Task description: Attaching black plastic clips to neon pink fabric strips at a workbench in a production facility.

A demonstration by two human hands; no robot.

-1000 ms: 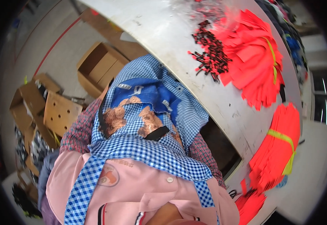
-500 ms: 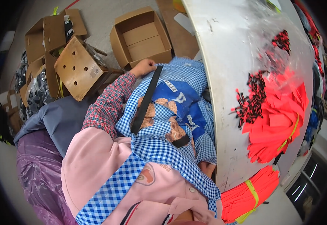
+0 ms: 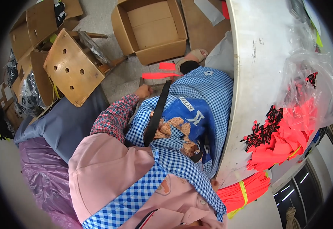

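Observation:
I look down my own front: a blue checked apron [image 3: 212, 95] over a pink top, with a black strap across it. My left hand [image 3: 143, 91], on a red plaid sleeve, reaches down beside my leg with its fingers curled and nothing visible in them. Just beyond it, two orange-red strips [image 3: 157, 75] lie on the floor near my sandalled foot [image 3: 194, 56]. Only a sliver of my right hand [image 3: 214, 185] shows, under the edge of the white table [image 3: 250, 76]; its fingers are hidden.
On the table lie a pile of orange-red tags [image 3: 285, 141], small black fasteners [image 3: 264, 128] and a clear plastic bag [image 3: 307, 72]. A banded orange bundle [image 3: 243, 191] sits below the edge. Open cardboard boxes [image 3: 151, 30], a wooden stool [image 3: 75, 68] and a purple bag [image 3: 44, 175] stand at left.
The view has swung from the table toward the floor on my left. My left arm has stretched down, and the hand now sits near the orange strips.

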